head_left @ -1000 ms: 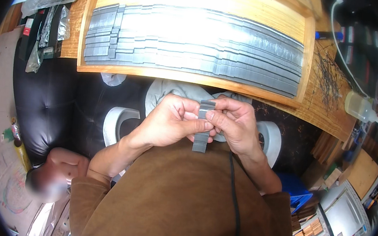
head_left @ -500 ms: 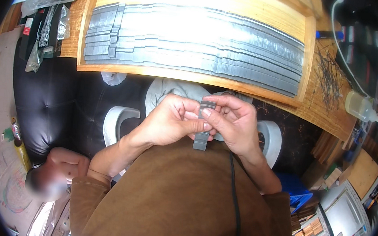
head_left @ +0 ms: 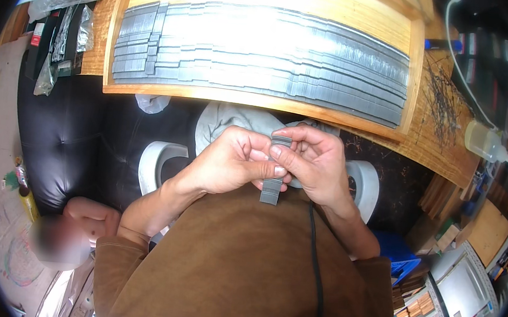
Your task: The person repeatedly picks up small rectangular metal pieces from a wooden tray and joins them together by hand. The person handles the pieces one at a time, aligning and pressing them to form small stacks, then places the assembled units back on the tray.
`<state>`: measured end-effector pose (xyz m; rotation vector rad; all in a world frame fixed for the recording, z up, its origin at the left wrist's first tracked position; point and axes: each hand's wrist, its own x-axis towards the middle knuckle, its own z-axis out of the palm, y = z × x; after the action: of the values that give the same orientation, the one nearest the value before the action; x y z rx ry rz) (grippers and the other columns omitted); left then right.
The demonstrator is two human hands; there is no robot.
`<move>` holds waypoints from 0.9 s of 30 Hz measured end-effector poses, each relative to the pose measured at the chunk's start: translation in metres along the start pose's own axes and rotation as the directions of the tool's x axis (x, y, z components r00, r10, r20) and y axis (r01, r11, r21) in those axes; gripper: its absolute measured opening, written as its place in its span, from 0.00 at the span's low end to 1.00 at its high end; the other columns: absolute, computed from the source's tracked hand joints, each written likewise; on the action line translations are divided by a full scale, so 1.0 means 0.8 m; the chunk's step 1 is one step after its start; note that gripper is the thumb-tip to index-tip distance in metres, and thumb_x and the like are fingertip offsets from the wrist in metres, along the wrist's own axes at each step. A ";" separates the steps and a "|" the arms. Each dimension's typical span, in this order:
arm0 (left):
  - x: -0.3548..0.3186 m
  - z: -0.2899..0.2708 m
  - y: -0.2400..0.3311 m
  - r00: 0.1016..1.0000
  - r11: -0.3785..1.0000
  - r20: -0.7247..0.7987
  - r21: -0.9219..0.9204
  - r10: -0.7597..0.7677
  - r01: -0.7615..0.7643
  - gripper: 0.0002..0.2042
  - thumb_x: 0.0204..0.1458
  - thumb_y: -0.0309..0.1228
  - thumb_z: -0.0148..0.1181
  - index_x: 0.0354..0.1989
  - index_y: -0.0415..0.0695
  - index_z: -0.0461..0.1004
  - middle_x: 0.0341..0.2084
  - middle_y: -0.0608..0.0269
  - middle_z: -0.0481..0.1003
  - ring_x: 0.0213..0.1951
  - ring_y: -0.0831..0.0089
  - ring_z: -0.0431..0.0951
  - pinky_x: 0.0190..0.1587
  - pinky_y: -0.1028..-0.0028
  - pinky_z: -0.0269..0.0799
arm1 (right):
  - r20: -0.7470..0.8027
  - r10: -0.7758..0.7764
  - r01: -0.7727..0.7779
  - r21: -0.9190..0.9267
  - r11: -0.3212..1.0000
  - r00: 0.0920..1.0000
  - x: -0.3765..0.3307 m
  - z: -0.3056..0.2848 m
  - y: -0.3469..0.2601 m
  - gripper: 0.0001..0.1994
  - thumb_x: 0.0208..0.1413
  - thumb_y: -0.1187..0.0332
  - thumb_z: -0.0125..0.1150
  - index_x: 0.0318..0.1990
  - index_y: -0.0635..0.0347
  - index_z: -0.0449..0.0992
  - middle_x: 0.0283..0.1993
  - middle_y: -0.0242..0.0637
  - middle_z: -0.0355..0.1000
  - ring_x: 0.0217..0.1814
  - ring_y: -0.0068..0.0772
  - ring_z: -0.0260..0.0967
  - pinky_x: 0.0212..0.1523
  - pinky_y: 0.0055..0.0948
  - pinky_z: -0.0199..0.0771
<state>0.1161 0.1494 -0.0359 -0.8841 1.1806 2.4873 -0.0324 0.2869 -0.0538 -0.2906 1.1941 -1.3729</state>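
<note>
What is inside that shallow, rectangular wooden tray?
Overlapping rows of thin, flat grey pieces lie in the rectangular wooden tray, with bare wooden floor showing beyond them. Glare washes out the middle; whatever lies underneath the pieces is covered.

The grey stack [head_left: 270, 195] is partly hidden by the left hand [head_left: 228, 165] and right hand [head_left: 318, 170]; the tray [head_left: 211, 94] is cut off above; another person's head [head_left: 58, 243] is blurred.

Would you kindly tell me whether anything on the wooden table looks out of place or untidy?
Yes, mildly: thin dark strands lie scattered and crisscrossed on the wooden table, right of the wooden tray. They look odd beside the tray's grey strips, which lie in fairly orderly rows.
</note>
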 end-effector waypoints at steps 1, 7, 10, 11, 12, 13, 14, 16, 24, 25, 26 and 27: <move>0.000 0.000 0.000 1.000 1.000 0.003 0.001 0.002 -0.002 0.09 0.62 0.24 0.66 0.49 0.36 0.81 0.36 0.56 0.86 0.39 0.73 0.87 0.37 0.79 0.82 | -0.001 0.009 -0.009 -0.003 1.000 1.000 0.000 0.000 -0.001 0.14 0.62 0.76 0.69 0.53 0.73 0.78 0.33 0.34 0.77 0.29 0.14 0.73 0.28 0.17 0.72; 0.001 -0.001 -0.003 1.000 1.000 0.005 -0.006 0.006 -0.006 0.08 0.62 0.24 0.66 0.48 0.36 0.82 0.37 0.56 0.86 0.39 0.72 0.87 0.37 0.78 0.82 | -0.001 0.000 0.000 0.001 1.000 1.000 0.000 -0.001 0.000 0.14 0.62 0.75 0.69 0.52 0.74 0.78 0.33 0.34 0.78 0.28 0.15 0.73 0.27 0.16 0.72; 0.000 0.000 -0.002 1.000 1.000 0.004 -0.018 0.005 -0.005 0.08 0.62 0.24 0.65 0.48 0.37 0.82 0.37 0.57 0.86 0.39 0.72 0.87 0.37 0.78 0.82 | -0.009 -0.008 0.008 0.010 1.000 1.000 0.001 0.000 0.002 0.14 0.62 0.75 0.69 0.52 0.74 0.78 0.33 0.34 0.78 0.28 0.15 0.73 0.27 0.16 0.72; 0.000 0.001 -0.002 1.000 1.000 0.002 -0.022 0.004 -0.004 0.08 0.62 0.24 0.65 0.48 0.37 0.82 0.37 0.57 0.86 0.39 0.71 0.87 0.37 0.78 0.82 | -0.014 -0.010 0.010 0.014 1.000 1.000 0.001 0.000 0.002 0.14 0.62 0.75 0.69 0.51 0.74 0.78 0.33 0.34 0.78 0.28 0.15 0.73 0.27 0.16 0.72; 0.000 0.001 -0.002 1.000 1.000 0.001 -0.022 0.004 -0.004 0.08 0.62 0.24 0.65 0.48 0.37 0.81 0.37 0.58 0.86 0.39 0.71 0.87 0.37 0.78 0.82 | -0.013 -0.003 0.003 0.010 1.000 1.000 0.001 0.000 0.002 0.14 0.62 0.75 0.69 0.51 0.74 0.78 0.33 0.34 0.78 0.28 0.15 0.73 0.27 0.16 0.72; -0.001 0.001 -0.002 1.000 1.000 0.000 -0.022 0.004 -0.004 0.08 0.62 0.24 0.65 0.48 0.37 0.81 0.37 0.58 0.86 0.39 0.71 0.87 0.37 0.78 0.82 | -0.012 0.004 -0.004 0.007 1.000 1.000 0.001 0.000 0.000 0.14 0.62 0.75 0.69 0.51 0.74 0.78 0.33 0.34 0.78 0.28 0.15 0.73 0.27 0.16 0.72; -0.001 0.001 -0.002 1.000 1.000 -0.001 -0.022 0.004 -0.004 0.08 0.63 0.24 0.65 0.48 0.37 0.81 0.37 0.58 0.86 0.39 0.71 0.87 0.37 0.78 0.82 | -0.011 0.011 -0.011 0.004 1.000 1.000 0.001 0.000 0.000 0.13 0.62 0.76 0.70 0.51 0.73 0.78 0.33 0.34 0.78 0.28 0.15 0.73 0.27 0.16 0.72; -0.001 0.001 -0.002 1.000 1.000 -0.002 -0.011 0.005 -0.005 0.08 0.63 0.24 0.65 0.48 0.37 0.81 0.37 0.58 0.86 0.39 0.71 0.87 0.37 0.78 0.82 | -0.011 0.002 -0.002 0.000 1.000 1.000 0.001 0.000 0.000 0.13 0.62 0.76 0.70 0.51 0.73 0.78 0.33 0.34 0.78 0.28 0.15 0.73 0.27 0.16 0.72; -0.001 0.001 -0.002 1.000 1.000 -0.001 0.007 0.005 -0.005 0.08 0.64 0.26 0.64 0.48 0.38 0.82 0.37 0.61 0.86 0.40 0.74 0.87 0.35 0.80 0.80 | -0.018 -0.003 0.003 -0.004 1.000 1.000 0.001 -0.003 0.004 0.13 0.61 0.76 0.70 0.51 0.73 0.78 0.33 0.34 0.78 0.28 0.15 0.74 0.27 0.16 0.73; -0.001 0.001 -0.002 1.000 1.000 -0.004 0.009 0.003 -0.002 0.08 0.63 0.25 0.65 0.48 0.38 0.81 0.37 0.59 0.86 0.40 0.72 0.87 0.36 0.79 0.81 | -0.015 0.010 -0.010 0.000 1.000 1.000 0.001 -0.003 0.001 0.13 0.61 0.76 0.70 0.51 0.73 0.79 0.33 0.34 0.78 0.28 0.15 0.74 0.27 0.16 0.73; 0.000 0.001 -0.001 1.000 1.000 -0.007 0.011 -0.001 0.001 0.08 0.63 0.25 0.65 0.48 0.37 0.81 0.38 0.58 0.86 0.40 0.71 0.88 0.37 0.78 0.82 | -0.013 0.023 -0.023 0.004 1.000 1.000 0.001 -0.003 0.000 0.13 0.61 0.76 0.70 0.51 0.73 0.79 0.33 0.34 0.78 0.28 0.15 0.74 0.27 0.16 0.73; 0.000 0.001 -0.001 1.000 1.000 -0.006 0.007 -0.001 0.001 0.08 0.63 0.24 0.65 0.48 0.37 0.81 0.38 0.58 0.86 0.39 0.71 0.87 0.37 0.78 0.82 | -0.017 0.007 -0.007 -0.002 1.000 1.000 0.001 -0.003 0.001 0.13 0.61 0.76 0.70 0.51 0.73 0.78 0.33 0.34 0.78 0.28 0.15 0.74 0.27 0.16 0.73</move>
<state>0.1161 0.1505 -0.0360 -0.8901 1.1900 2.4796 -0.0338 0.2876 -0.0558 -0.2759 1.2094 -1.3707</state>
